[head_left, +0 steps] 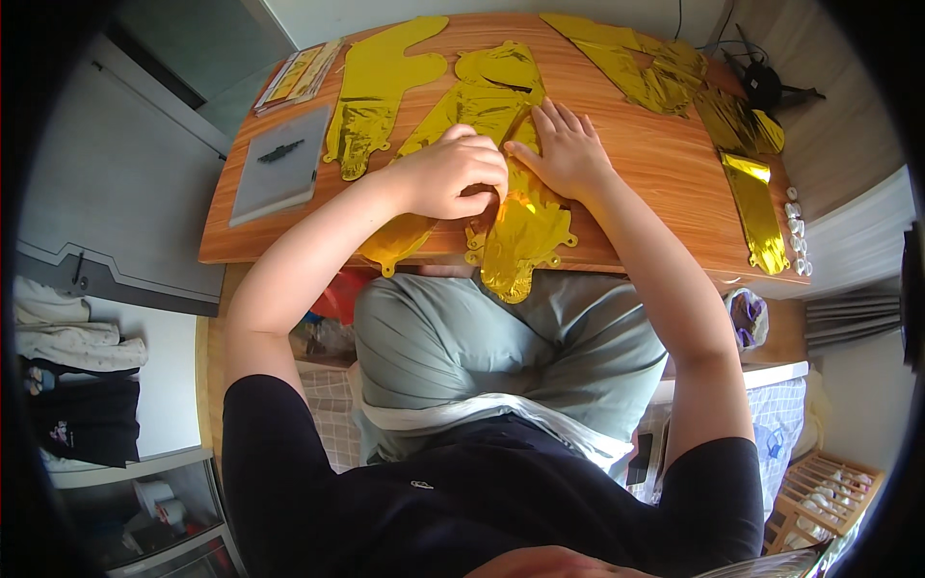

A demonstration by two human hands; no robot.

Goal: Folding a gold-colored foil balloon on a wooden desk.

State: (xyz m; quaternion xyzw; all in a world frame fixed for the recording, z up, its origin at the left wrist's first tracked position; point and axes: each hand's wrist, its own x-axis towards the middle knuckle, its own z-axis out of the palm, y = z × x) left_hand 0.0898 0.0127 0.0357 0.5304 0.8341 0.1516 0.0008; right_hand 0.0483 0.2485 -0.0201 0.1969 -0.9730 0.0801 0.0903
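One pale, flat case (265,190) is laid along the left edge of the wooden table (665,166), and a dark green piece (281,152) is placed on it. Behind it, a stack of papers (299,73) is set at the far left corner. Next, a gold foil shape (378,87) is stretched flat from the far edge toward the near one. The left hand (453,176) is curled, and a fold of the middle gold foil (525,229) is pinched between its thumb and fingers. That foil is placed at the middle of the near edge, its end hung over; whether the layers behind it belong to the same piece cannot be told. The right hand (570,154) is laid flat upon it, fingers slightly spread. Crumpled gold foil (665,82) is strewn toward the far right corner, where a black device (761,85) is set. By the near right corner, a narrow foil strip (756,207) is laid beside small white objects (796,231), which are lined along the right edge.
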